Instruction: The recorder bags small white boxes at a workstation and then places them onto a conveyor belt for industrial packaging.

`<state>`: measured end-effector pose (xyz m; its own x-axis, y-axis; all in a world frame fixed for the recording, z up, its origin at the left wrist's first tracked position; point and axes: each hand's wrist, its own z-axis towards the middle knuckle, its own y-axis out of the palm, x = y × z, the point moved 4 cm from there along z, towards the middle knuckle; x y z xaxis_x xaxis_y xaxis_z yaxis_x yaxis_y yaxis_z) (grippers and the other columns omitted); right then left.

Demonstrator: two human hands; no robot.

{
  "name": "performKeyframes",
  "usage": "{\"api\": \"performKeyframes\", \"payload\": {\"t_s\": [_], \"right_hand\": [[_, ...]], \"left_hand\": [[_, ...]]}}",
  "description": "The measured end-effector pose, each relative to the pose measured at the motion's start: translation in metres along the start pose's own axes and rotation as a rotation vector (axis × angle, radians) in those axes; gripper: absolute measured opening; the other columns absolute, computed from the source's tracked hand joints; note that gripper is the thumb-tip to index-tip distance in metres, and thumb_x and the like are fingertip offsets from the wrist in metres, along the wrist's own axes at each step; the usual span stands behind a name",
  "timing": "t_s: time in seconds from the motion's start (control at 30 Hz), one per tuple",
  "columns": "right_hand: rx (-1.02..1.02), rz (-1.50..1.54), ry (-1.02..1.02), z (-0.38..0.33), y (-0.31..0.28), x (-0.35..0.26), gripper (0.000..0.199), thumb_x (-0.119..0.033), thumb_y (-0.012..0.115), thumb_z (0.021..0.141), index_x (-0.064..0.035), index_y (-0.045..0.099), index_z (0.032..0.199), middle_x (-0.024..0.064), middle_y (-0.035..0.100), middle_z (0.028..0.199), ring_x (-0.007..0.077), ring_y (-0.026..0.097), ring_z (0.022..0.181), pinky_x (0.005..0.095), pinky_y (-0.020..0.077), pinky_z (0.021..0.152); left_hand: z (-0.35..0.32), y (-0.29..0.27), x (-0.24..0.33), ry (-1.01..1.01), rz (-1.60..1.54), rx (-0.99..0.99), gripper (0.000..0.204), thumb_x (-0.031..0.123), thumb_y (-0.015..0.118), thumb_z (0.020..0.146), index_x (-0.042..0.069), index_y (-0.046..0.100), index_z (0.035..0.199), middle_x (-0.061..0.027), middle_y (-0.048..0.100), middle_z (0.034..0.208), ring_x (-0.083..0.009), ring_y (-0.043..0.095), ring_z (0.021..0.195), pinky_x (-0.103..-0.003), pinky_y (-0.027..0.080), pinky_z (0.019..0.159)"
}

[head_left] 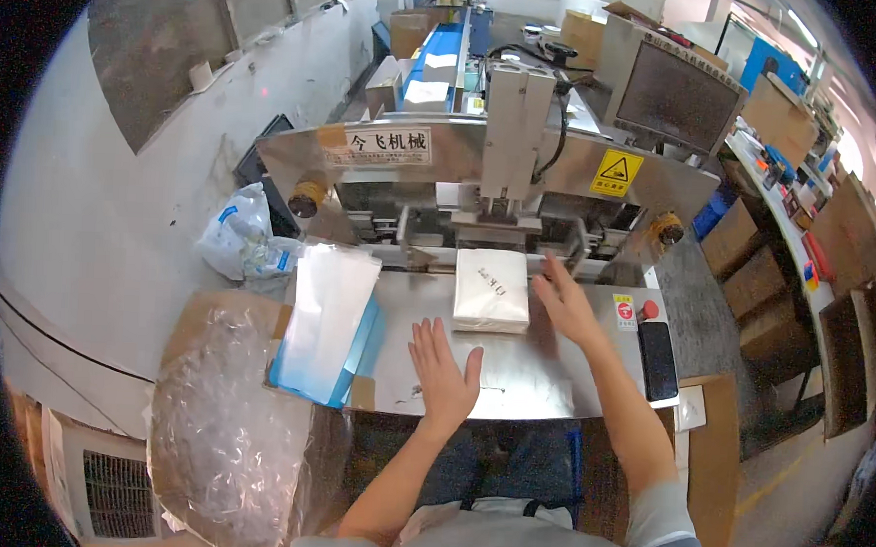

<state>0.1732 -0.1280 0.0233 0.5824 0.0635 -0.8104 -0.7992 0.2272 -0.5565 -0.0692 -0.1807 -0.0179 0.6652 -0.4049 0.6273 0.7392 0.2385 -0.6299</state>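
Note:
A squared, white stack with dark marks on its top lies on the steel worktop of a machine, just below its central press head. It seems to be wrapped in clear film. Beside the stack's right edge is my right hand, its fingers apart and slightly blurred; whether it touches the stack I cannot tell. My left hand is spread over the worktop, nearer to me and left of the stack, holding nothing. Left of that hand, a pile of clear plastic bags rests on a blue holder.
On the worktop's right side are a red button and a black phone. A cardboard box full of clear plastic stands at left, another box at lower right. Behind the machine are a blue conveyor and a monitor.

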Motion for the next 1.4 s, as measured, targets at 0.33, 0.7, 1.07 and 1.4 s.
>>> {"api": "performKeyframes", "payload": {"t_s": [0.33, 0.7, 1.07, 1.4], "right_hand": [[-0.171, 0.146, 0.207, -0.031, 0.006, 0.000, 0.072, -0.041, 0.059, 0.096, 0.0033, 0.036, 0.147, 0.0226, 0.053, 0.139, 0.0266, 0.055, 0.124, 0.0348, 0.0426, 0.103], [-0.080, -0.067, 0.195, 0.000, 0.049, 0.015, 0.081, -0.068, 0.047, 0.090, 0.0001, 0.057, 0.132, 0.0369, 0.039, 0.143, 0.0515, 0.021, 0.142, 0.0457, 0.0226, 0.117], [-0.101, 0.704, 0.334, -0.104, -0.025, -0.003, 0.084, -0.017, 0.076, 0.085, 0.0015, 0.028, 0.150, 0.0196, 0.064, 0.119, 0.0214, 0.063, 0.104, 0.0328, 0.0497, 0.090], [0.311, 0.110, 0.248, -0.247, -0.211, 0.038, 0.080, -0.006, 0.085, 0.069, 0.0027, 0.047, 0.139, 0.0134, 0.057, 0.133, 0.0228, 0.054, 0.123, 0.0381, 0.0428, 0.105]], "left_hand": [[0.013, 0.005, 0.002, 0.029, -0.084, -0.032, 0.073, 0.033, 0.058, 0.096, -0.010, 0.025, 0.145, -0.0335, 0.026, 0.150, -0.0495, 0.022, 0.142, -0.053, 0.018, 0.117], [0.075, 0.021, 0.008, -0.328, -0.617, -0.212, 0.066, 0.043, 0.054, 0.098, -0.010, 0.044, 0.136, -0.0293, 0.053, 0.133, -0.0378, 0.053, 0.122, -0.040, 0.038, 0.106], [0.072, 0.037, -0.030, -0.621, -0.926, -0.386, 0.038, 0.028, 0.056, 0.099, -0.004, 0.054, 0.121, -0.0192, 0.062, 0.120, -0.0304, 0.063, 0.107, -0.035, 0.053, 0.089], [0.175, 0.162, -0.027, 0.120, 0.157, -1.018, 0.038, 0.039, 0.056, 0.089, 0.005, 0.071, 0.099, -0.0244, 0.070, 0.097, -0.0391, 0.065, 0.099, -0.047, 0.049, 0.089]]}}
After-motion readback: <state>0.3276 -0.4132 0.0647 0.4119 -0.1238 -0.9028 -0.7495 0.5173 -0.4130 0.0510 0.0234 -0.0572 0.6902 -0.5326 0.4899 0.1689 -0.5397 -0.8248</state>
